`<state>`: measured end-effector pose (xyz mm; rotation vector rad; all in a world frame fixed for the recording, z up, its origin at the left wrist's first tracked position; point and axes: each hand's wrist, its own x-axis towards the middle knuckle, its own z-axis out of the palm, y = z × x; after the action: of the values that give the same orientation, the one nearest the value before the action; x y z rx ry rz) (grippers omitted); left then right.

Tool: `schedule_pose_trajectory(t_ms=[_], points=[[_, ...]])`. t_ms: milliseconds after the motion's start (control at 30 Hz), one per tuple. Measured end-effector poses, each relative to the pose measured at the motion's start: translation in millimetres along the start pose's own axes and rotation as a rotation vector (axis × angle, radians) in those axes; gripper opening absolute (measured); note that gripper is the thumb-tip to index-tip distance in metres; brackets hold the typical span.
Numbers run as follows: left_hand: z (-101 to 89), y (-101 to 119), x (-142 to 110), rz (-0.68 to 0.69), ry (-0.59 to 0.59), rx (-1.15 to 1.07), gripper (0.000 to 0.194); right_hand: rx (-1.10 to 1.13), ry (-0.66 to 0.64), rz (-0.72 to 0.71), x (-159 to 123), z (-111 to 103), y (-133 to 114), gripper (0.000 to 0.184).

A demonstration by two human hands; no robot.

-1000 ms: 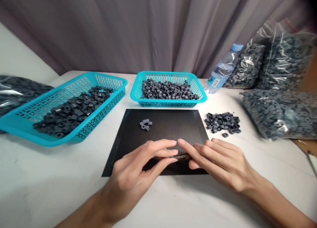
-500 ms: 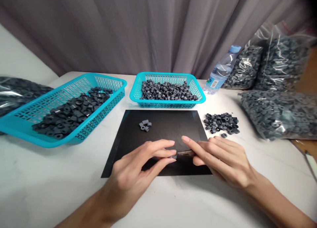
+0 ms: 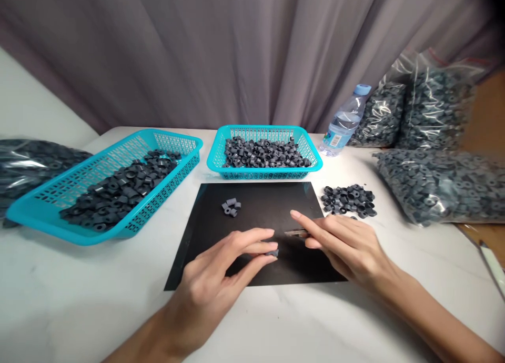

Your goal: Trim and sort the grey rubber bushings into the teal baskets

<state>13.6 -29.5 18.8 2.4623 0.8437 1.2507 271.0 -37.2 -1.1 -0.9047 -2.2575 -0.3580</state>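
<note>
Grey piece (image 3: pixel 272 253) ×1 clamped, left grip (image 3: pixel 213 271) | tool (image 3: pixel 295 232) ×1 clamped, right grip (image 3: pixel 357 247) | baskets (image 3: pixel 264 169) ×2

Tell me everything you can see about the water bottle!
The bottle looks like clear, see-through plastic, with a light blue cap on top. Its blue label has a white barcode patch. It seems to have some clear liquid inside. It stands on the white table, cap up, though it looks slanted in this view. It is beside the middle basket, near a bag of gray pieces. I can't tell if those touch it. Nobody is holding it.
</note>
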Motion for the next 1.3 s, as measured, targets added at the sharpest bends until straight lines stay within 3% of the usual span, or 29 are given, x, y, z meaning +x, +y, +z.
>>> schedule_pose_trajectory(t_ms=[267, 400, 500, 600, 700, 800, 900, 1033, 1233, 1300], points=[[-1.4, -1.3, -3.1, 0.034, -0.049, 0.002, 0.04, -0.054, -0.057, 0.201, -10.3, 16.8, 10.1, 0.04], [-14.0, -8.5, 4.7, -0.024, -0.04, 0.094, 0.035, -0.069, -0.139, 0.278, -13.6, 27.4, 7.8, 0.04], [-43.6, -25.0, 18.8, -0.188, 0.111, 0.279, 0.021, -0.068, -0.168, 0.281, -14.8, 33.4, 4.3, 0.042], [-87.7, -48.8, 29.6, -0.405, 0.224, 0.486, 0.016, -0.079, -0.17, 0.281, -16.0, 38.0, 2.3, 0.044], [-127.0, -74.4, 29.9, -0.605, 0.191, 0.677, 0.021, -0.09, -0.169, 0.279, -16.3, 41.3, 1.8, 0.045], [-142.5, -95.3, 24.2, -0.595, 0.115, 0.827, 0.032, -0.09, -0.176, 0.277, -16.3, 43.6, 2.2, 0.047], [-131.1, -106.7, 17.8, -0.495, 0.064, 0.805, 0.035, -0.089, -0.192, 0.286, -16.5, 45.2, 2.9, 0.048], [-97.0, -107.0, 9.7, -0.432, -0.009, 0.715, 0.036, -0.078, -0.199, 0.295, -15.6, 45.6, 3.3, 0.049], [-60.0, -80.9, 14.9, -0.253, -0.016, 0.683, 0.028, -0.072, -0.199, 0.296, -14.8, 46.0, 3.8, 0.051], [-49.3, -72.2, 19.2, -0.201, -0.096, 0.649, 0.023, -0.068, -0.204, 0.299, -15.4, 46.7, 3.9, 0.05]])
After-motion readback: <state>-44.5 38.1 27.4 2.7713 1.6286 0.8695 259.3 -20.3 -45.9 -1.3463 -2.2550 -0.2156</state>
